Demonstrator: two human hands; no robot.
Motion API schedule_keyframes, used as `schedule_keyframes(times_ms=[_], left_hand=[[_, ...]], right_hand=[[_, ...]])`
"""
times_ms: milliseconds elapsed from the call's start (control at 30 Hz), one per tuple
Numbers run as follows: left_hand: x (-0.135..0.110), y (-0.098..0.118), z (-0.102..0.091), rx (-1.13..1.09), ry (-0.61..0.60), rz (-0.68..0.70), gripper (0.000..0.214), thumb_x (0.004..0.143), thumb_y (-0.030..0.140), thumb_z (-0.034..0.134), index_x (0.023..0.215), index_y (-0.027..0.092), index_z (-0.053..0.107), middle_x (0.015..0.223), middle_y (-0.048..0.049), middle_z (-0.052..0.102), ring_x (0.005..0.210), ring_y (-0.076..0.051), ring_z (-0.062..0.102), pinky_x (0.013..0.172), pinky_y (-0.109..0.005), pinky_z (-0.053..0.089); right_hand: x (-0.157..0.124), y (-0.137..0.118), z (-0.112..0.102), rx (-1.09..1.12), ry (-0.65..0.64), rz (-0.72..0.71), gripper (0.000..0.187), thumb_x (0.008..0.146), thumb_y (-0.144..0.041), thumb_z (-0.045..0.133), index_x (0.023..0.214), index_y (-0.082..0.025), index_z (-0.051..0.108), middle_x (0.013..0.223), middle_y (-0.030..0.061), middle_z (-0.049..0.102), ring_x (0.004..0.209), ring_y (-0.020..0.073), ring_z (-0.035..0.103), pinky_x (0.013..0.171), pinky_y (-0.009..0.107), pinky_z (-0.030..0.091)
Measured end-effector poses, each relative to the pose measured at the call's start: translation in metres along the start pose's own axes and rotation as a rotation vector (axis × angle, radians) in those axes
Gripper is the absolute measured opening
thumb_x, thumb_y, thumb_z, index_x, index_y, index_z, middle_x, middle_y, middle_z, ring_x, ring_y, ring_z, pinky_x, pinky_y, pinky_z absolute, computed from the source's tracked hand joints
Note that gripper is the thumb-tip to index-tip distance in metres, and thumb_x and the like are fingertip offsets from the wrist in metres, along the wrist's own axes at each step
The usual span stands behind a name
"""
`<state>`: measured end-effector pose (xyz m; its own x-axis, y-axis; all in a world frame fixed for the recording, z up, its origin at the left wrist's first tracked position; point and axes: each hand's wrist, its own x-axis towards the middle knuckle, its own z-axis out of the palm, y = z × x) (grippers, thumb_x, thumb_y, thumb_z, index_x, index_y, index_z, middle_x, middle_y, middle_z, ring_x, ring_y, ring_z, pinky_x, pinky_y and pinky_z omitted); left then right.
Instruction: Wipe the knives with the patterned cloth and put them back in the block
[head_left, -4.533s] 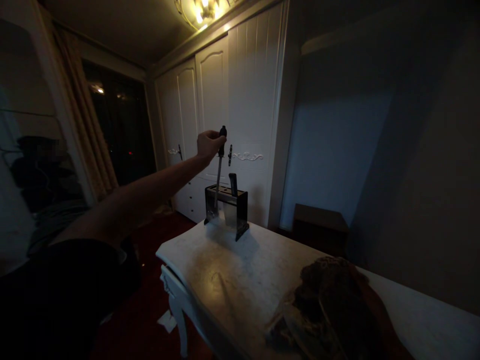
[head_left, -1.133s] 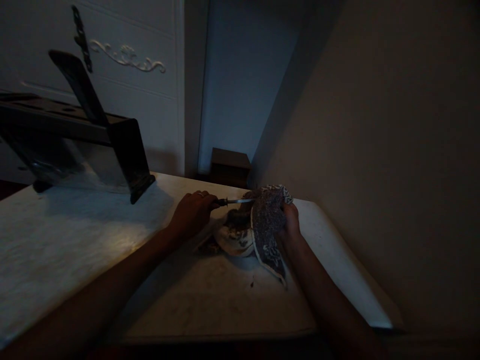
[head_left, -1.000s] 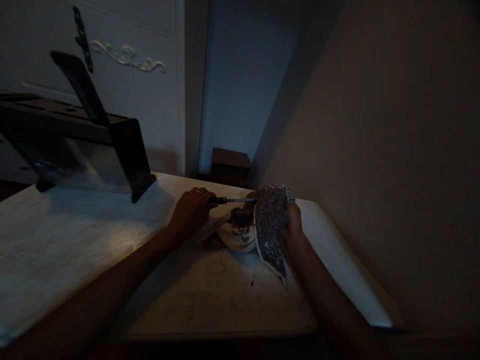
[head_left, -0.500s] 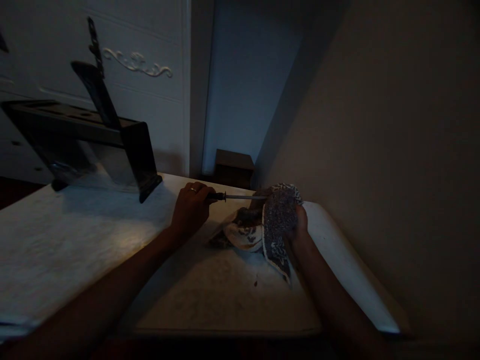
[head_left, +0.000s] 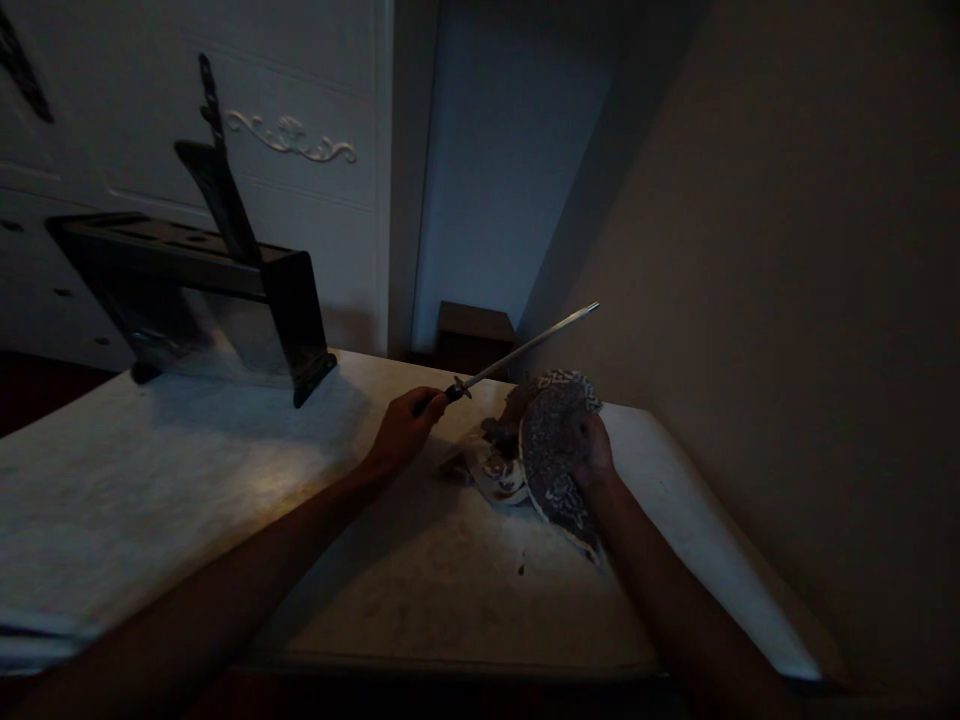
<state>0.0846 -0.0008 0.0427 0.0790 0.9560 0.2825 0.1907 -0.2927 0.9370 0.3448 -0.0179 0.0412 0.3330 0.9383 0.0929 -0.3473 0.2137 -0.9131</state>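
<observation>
My left hand (head_left: 411, 425) is closed around the black handle of a sharpening steel (head_left: 529, 345). Its thin metal rod points up and to the right, and its tip is free in the air above the table's far edge. My right hand (head_left: 594, 452) grips a patterned grey and white cloth (head_left: 551, 430), with the fingers partly hidden behind it. The cloth hangs in folds, its lower left part close to or on the tabletop; I cannot tell which.
The light-coloured table (head_left: 420, 600) runs along a brown wall (head_left: 787, 300) on the right. A dark knife block (head_left: 202, 300) with one black handle (head_left: 225, 205) sticking up stands at the left. Behind are white cabinet doors (head_left: 300, 220) and a brown box (head_left: 476, 322).
The steel's rod, which reached into the cloth, is now out of it and tilted upward. My left hand has shifted slightly right and turned. My right hand still holds the cloth.
</observation>
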Motion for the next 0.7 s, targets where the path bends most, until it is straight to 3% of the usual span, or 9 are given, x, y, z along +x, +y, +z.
schedule_keyframes(times_ms=[167, 333, 533, 700], left_hand=[[-0.012, 0.008, 0.013, -0.145, -0.085, -0.071, 0.038, 0.077, 0.052, 0.057, 0.079, 0.014, 0.064, 0.068, -0.0014, 0.057, 0.062, -0.013, 0.052, 0.053, -0.024, 0.041], [-0.021, 0.007, 0.023, -0.185, -0.102, -0.062, 0.035, 0.079, 0.049, 0.059, 0.084, 0.015, 0.065, 0.08, -0.0034, 0.065, 0.076, -0.017, 0.06, 0.066, -0.027, 0.048], [-0.026, 0.009, 0.023, -0.109, -0.106, 0.044, 0.02, 0.081, 0.033, 0.058, 0.09, 0.017, 0.064, 0.087, -0.0041, 0.067, 0.083, -0.019, 0.062, 0.076, -0.031, 0.05], [-0.026, 0.007, 0.02, -0.024, -0.155, 0.137, 0.016, 0.082, 0.03, 0.056, 0.09, 0.017, 0.062, 0.09, -0.0066, 0.067, 0.088, -0.021, 0.062, 0.08, -0.036, 0.05]], right_hand=[[-0.027, 0.002, 0.032, -0.018, -0.082, 0.05, 0.036, 0.057, -0.04, 0.084, 0.083, -0.02, 0.07, 0.075, 0.0014, 0.074, 0.074, 0.0218, 0.069, 0.069, 0.033, 0.056], [-0.044, 0.003, 0.049, -0.029, -0.203, 0.154, 0.039, 0.052, -0.039, 0.088, 0.081, -0.02, 0.07, 0.075, 0.0011, 0.074, 0.073, 0.0215, 0.069, 0.07, 0.033, 0.056], [-0.043, 0.004, 0.044, -0.068, -0.259, 0.25, 0.036, 0.051, -0.038, 0.088, 0.076, -0.019, 0.071, 0.066, 0.0001, 0.071, 0.064, 0.02, 0.067, 0.063, 0.031, 0.054], [-0.04, 0.007, 0.036, -0.16, -0.248, 0.234, 0.029, 0.05, -0.032, 0.087, 0.071, -0.02, 0.071, 0.061, -0.0022, 0.069, 0.06, 0.0179, 0.064, 0.063, 0.029, 0.052]])
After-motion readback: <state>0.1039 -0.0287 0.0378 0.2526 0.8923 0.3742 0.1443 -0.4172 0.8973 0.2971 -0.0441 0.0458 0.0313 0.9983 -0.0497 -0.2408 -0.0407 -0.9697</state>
